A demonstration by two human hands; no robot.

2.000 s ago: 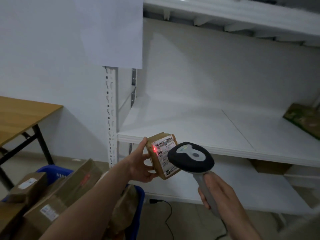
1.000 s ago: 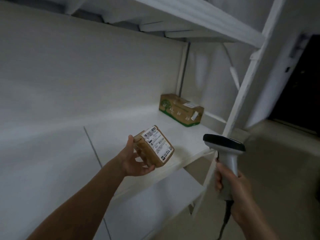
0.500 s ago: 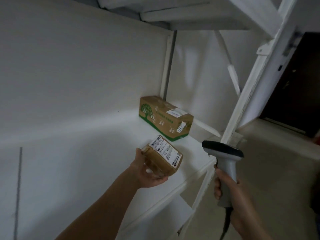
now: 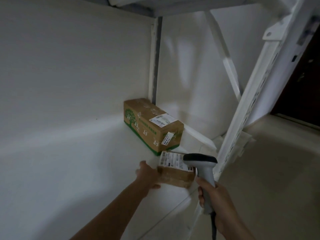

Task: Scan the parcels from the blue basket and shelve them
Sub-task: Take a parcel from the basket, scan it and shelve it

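Note:
A small brown parcel [image 4: 174, 174] with a white label on top lies on the white shelf [image 4: 86, 170], near its right front corner. My left hand [image 4: 147, 175] holds the parcel's left end, thumb up and fingers under it. A long brown box [image 4: 152, 129] printed with a green tree stands just behind the parcel, at the shelf's back right corner. My right hand [image 4: 213, 196] grips the handle of a grey barcode scanner [image 4: 202, 167], whose dark head covers the parcel's right end. The blue basket is out of view.
A white slotted upright [image 4: 251, 104] of the shelving rises right of the scanner. Another shelf board [image 4: 190, 4] runs overhead. The scanner's cable [image 4: 213, 227] hangs below my right hand. Pale floor [image 4: 277, 170] and a dark doorway [image 4: 304, 87] lie to the right.
After the scan, the view swung right along the shelf. My left hand carried the small parcel to the shelf's right end and lowered it onto the board in front of the long box.

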